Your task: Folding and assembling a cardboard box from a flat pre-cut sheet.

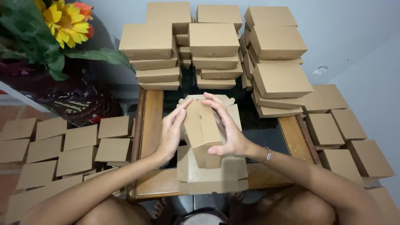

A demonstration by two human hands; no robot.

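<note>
A half-folded brown cardboard box (203,128) stands tilted on edge between my two hands. My left hand (171,133) presses its left side with fingers stretched upward. My right hand (227,127) cups its right side, thumb at the lower edge. Beneath it lies a small pile of flat cardboard blanks (212,175) on the glass-topped wooden table (152,125).
Stacks of finished brown boxes (216,46) stand along the table's far edge. More boxes (346,133) cover the floor at the right, and flat lids or boxes (62,150) lie at the left. A sunflower bouquet (58,25) sits at the top left.
</note>
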